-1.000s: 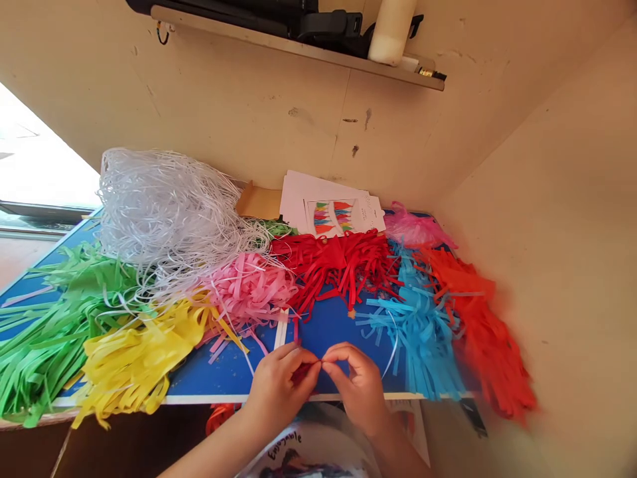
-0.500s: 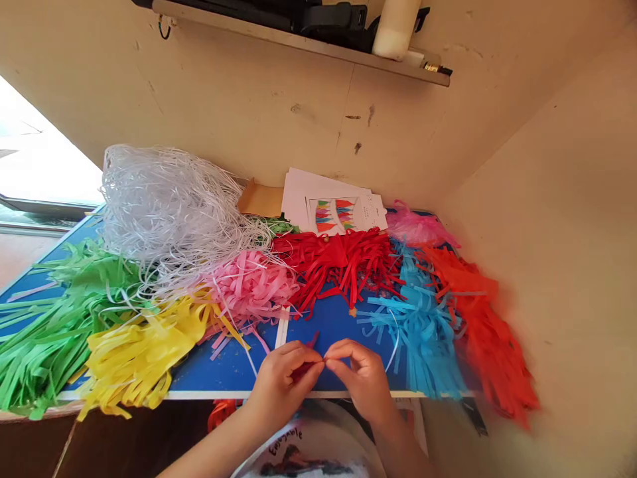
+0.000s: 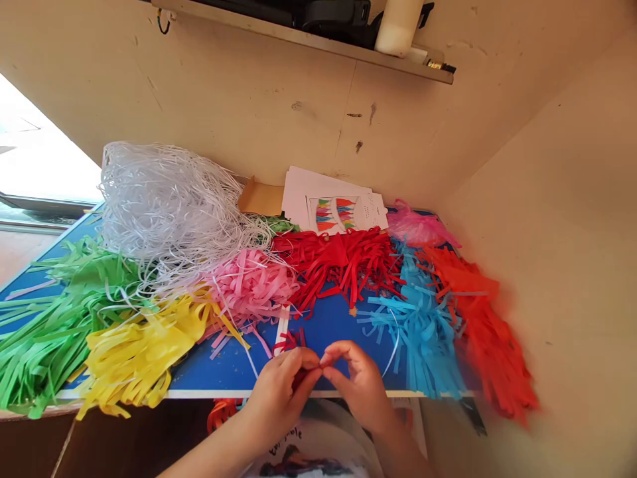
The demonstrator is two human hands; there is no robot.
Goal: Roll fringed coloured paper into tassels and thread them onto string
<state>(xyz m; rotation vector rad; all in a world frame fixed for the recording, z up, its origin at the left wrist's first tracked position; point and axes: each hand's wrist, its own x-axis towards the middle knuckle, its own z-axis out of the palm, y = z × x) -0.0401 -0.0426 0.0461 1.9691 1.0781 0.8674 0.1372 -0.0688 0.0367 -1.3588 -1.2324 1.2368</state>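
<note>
In front of me, over the near edge of the blue table (image 3: 328, 325), both hands meet at the fingertips. My left hand (image 3: 286, 382) is closed around a red tissue-paper tassel (image 3: 293, 340), whose cut strips stick out above the knuckles. Thumb and index finger of my right hand (image 3: 355, 385) pinch at the tassel's reddish tip, touching the left fingertips. A thin white ribbon (image 3: 393, 335) curves down behind my right hand, and another stretch slants toward my left hand. Most of the held tassel is hidden by my fingers.
Around the hands lie fringed paper piles: green (image 3: 64, 325), yellow (image 3: 149, 345), pink (image 3: 253, 285), red (image 3: 343, 262), blue (image 3: 423, 332) and orange-red (image 3: 482, 318). Tangled white ribbon (image 3: 169, 199) sits at back left, beside a printed card (image 3: 368, 212). A shelf (image 3: 318, 43) crosses the wall above.
Red strips now show more above my left hand, shifted left. The fingertips have moved slightly and still meet at the same place.
</note>
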